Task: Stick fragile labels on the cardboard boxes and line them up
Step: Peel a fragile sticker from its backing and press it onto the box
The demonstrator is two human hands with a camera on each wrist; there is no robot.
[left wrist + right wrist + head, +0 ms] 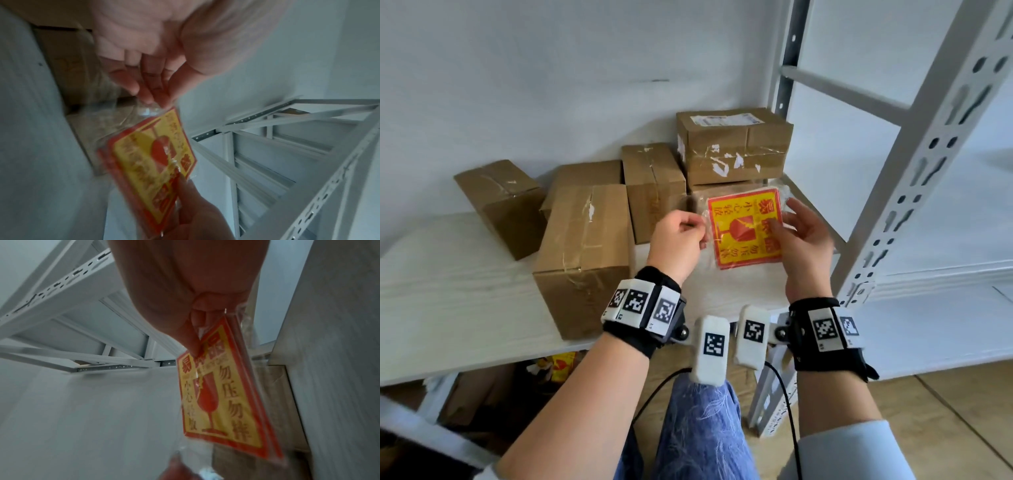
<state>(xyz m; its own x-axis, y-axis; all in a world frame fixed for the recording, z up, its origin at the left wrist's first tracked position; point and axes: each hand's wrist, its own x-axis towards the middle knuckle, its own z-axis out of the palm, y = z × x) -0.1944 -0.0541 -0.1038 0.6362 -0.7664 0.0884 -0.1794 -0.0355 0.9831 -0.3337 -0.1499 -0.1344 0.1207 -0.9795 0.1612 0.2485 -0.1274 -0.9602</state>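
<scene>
1. The white wood-grain counter (448, 291) carries five brown taped cardboard boxes (582, 253) that I can count; one of them sits stacked on something at the back right, by the white metal shelf frame (914, 164).
2. In the air just in front of those boxes I hold the clear plastic bag of red-and-yellow square fragile labels (744, 233), a stack too tight to count.
3. My right hand (804, 240) grips the bag's right edge, thumb on the top label's face, the other fingers behind.
4. My left hand (678, 240) pinches the bag's clear left edge between curled fingers (148, 87).
</scene>
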